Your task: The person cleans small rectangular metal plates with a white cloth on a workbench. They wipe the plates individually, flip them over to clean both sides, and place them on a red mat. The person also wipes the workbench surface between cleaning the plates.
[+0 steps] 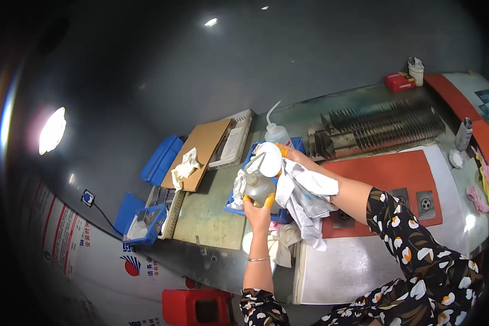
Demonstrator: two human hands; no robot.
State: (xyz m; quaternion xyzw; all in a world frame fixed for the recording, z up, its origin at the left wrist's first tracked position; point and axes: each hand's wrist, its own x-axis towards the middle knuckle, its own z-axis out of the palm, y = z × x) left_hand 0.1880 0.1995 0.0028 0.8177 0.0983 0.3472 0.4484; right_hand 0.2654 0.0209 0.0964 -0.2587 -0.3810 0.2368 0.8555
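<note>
Squeeze bottle [260,189], translucent, is over the blue tray [281,217], left of the red mat's [375,169] left edge. The left hand [258,213] pinches its lower body between thumb and fingers, probably to steady it. The right hand [288,155] clasps a white rounded object [269,158] by its side, apparently keeping it near the bottle's top. White cloth [305,190] hangs below; whether gripped, I cannot tell.

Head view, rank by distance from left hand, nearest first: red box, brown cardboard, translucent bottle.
1. Translucent bottle: in the left hand.
2. Brown cardboard: to the left, farther back.
3. Red box: far right, at the table's back edge.
</note>
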